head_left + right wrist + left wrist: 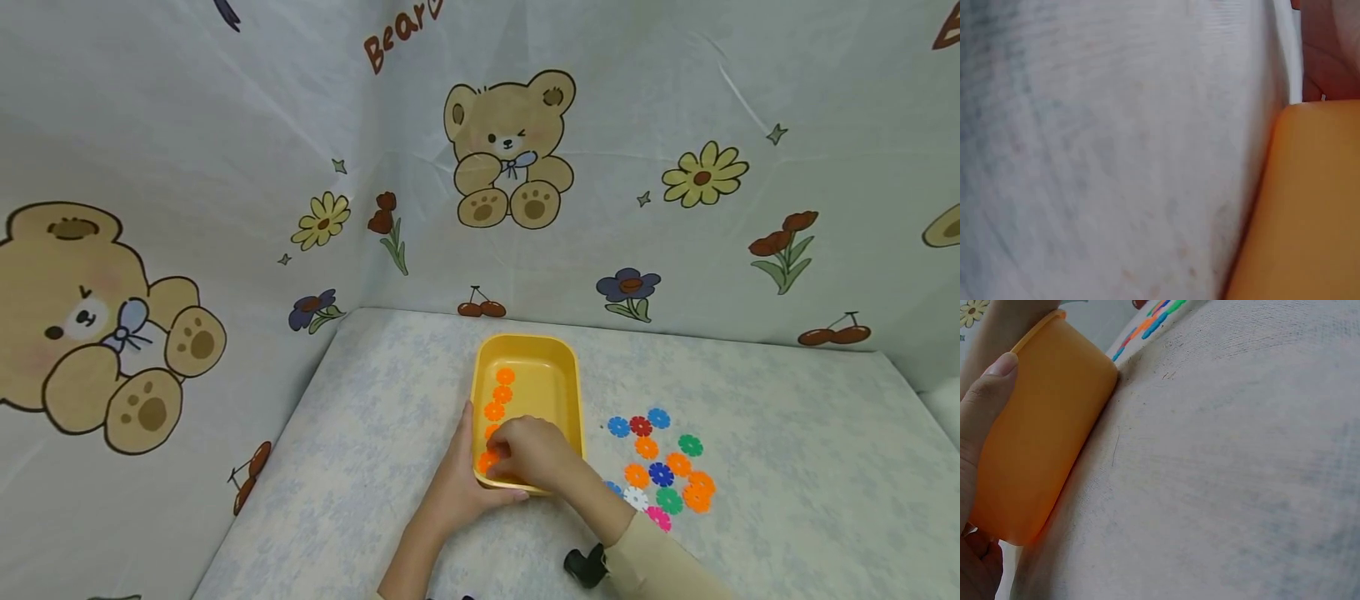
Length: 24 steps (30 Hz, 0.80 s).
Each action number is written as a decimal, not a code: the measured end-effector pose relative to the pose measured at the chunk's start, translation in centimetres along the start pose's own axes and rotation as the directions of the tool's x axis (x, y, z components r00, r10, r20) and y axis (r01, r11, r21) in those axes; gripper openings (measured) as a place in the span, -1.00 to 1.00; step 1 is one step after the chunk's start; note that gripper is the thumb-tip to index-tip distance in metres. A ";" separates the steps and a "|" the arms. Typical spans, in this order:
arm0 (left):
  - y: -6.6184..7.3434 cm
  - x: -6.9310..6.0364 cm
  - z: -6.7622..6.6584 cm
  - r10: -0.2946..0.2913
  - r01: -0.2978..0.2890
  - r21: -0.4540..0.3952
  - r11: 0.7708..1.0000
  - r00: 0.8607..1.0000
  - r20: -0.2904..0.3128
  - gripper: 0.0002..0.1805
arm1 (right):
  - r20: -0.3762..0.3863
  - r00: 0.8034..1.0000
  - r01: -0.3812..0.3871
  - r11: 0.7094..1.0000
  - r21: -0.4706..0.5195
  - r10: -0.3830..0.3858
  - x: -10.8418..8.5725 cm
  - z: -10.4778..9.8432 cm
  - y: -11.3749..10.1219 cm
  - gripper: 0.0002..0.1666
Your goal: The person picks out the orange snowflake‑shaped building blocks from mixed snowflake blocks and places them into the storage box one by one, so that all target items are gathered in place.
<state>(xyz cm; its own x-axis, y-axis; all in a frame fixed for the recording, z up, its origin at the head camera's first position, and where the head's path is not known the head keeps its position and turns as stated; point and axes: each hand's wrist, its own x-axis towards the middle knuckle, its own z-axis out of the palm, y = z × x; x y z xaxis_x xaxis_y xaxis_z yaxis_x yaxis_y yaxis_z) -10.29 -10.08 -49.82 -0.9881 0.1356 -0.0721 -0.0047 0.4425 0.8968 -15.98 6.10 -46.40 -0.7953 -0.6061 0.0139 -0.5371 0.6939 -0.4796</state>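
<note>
A yellow plastic tray [546, 385] lies on the table, with a column of orange notched discs [494, 411] along its left side. My left hand [454, 493] holds the tray's near left corner, thumb along the front wall and fingers along the left side. In the left wrist view, the thumb [988, 394] presses near the tray rim. Over the near part of the tray, my right hand [534, 454] has its fingertips on the nearest orange disc [487, 462] and appears to pinch it. The right wrist view shows only the tray's outer wall [1316, 206] and part of a hand.
To the right of the tray lie several loose notched discs, among them a red one [641, 426], a green one [691, 445] and a white one [636, 498]. A black object [585, 567] is by the right sleeve. A bear-patterned cloth [510, 150] hangs behind the table.
</note>
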 end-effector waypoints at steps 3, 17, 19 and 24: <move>0.0 0.0 0.0 0.014 -0.014 -0.017 1.000 1.000 0.004 0.53 | -0.047 0.999 -0.009 1.000 0.025 0.010 -0.6 -1.1 -0.1 -0.72; 0.0 0.2 0.2 0.036 -0.037 -0.055 0.998 0.999 -0.015 0.59 | -0.254 0.935 -0.267 0.963 -0.045 0.248 -7.7 -6.9 6.0 -0.71; 0.1 0.2 0.2 0.033 -0.034 -0.058 0.998 0.999 -0.014 0.59 | -0.230 0.925 -0.324 0.944 -0.056 0.304 -8.9 -7.1 7.7 -0.67; 0.1 0.1 0.2 0.027 -0.028 -0.045 0.999 0.999 -0.018 0.59 | -0.111 0.891 -0.451 0.885 -0.113 0.440 -11.0 -6.9 10.7 -0.58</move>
<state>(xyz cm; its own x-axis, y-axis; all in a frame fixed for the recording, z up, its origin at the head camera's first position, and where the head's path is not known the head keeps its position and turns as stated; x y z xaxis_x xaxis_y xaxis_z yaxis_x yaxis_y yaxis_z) -10.39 -9.87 -49.83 -0.9905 0.1314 -0.0401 0.0158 0.3985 0.9170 -14.96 22.88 -45.59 -0.9761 -0.1920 -0.1015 -0.1487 0.9314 -0.3322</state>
